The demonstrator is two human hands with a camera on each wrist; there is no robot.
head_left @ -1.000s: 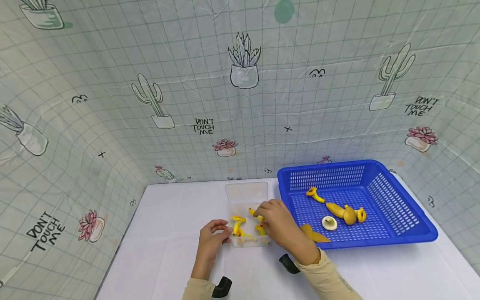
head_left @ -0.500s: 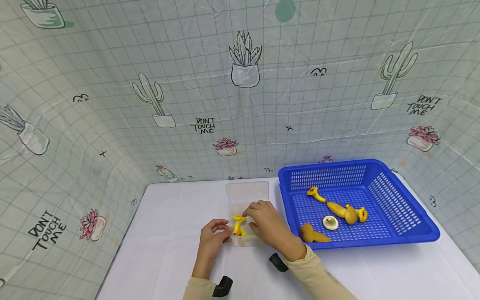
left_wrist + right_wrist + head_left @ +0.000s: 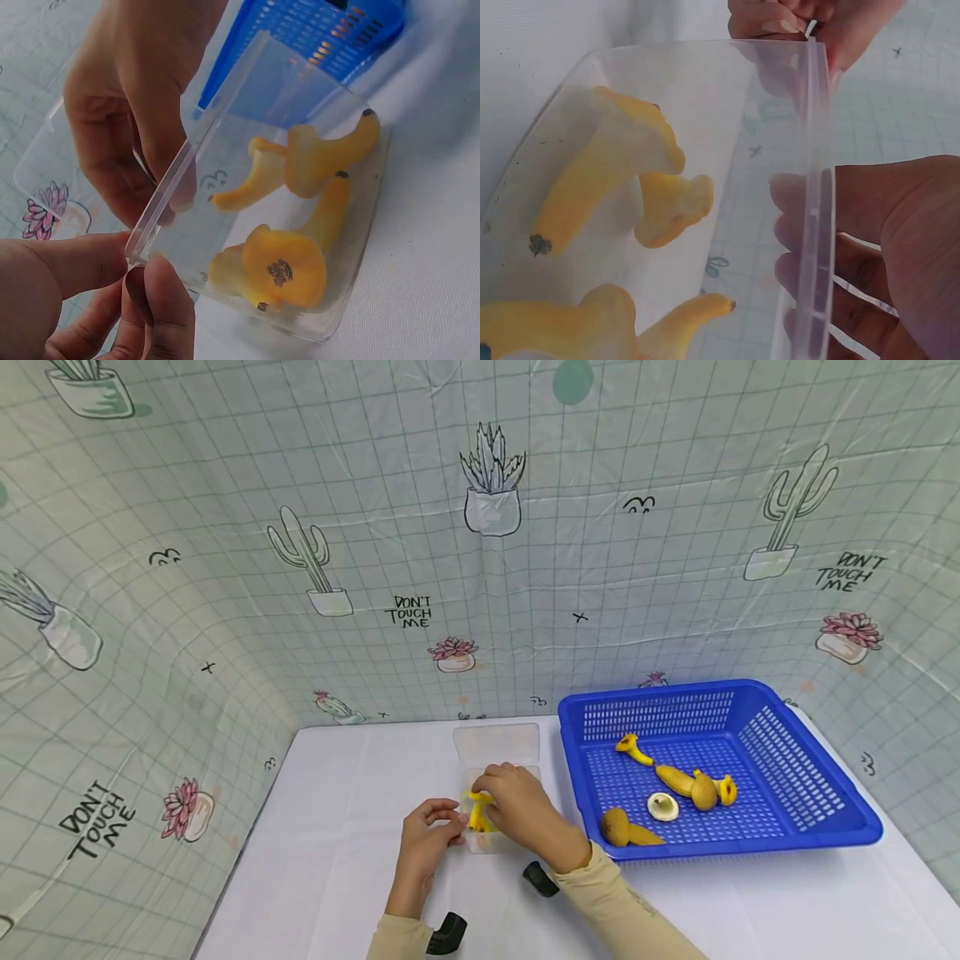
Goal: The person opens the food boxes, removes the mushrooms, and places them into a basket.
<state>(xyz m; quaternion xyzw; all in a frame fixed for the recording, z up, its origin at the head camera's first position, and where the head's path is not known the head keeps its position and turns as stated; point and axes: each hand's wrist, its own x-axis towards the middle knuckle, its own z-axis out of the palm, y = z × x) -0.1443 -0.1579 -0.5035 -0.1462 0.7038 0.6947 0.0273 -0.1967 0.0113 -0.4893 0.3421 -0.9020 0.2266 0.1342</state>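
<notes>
A clear plastic box (image 3: 491, 843) stands in front of me, its lid (image 3: 497, 743) hinged back. Inside lie several yellow trumpet-shaped mushrooms (image 3: 289, 262), seen through the wall in both wrist views. My left hand (image 3: 429, 839) pinches the box's near left corner between thumb and fingers. My right hand (image 3: 521, 810) reaches over the rim from the right, fingertips inside the box above the mushrooms. Through the clear wall in the right wrist view, its fingers (image 3: 787, 195) are bent loosely with no mushroom between them. In the head view this hand hides the right half of the box.
Right of the box stands a blue perforated basket (image 3: 720, 841) with several mushrooms, including a white-and-cream cap (image 3: 663, 807) and a brown-capped one (image 3: 617, 827). White cloth (image 3: 337, 827) covers the table. A printed curtain (image 3: 375, 552) rises behind and at the sides.
My right hand has moved left over the box. A yellow mushroom at its fingertips one second ago is no longer in them. The left hand has stayed at the corner.
</notes>
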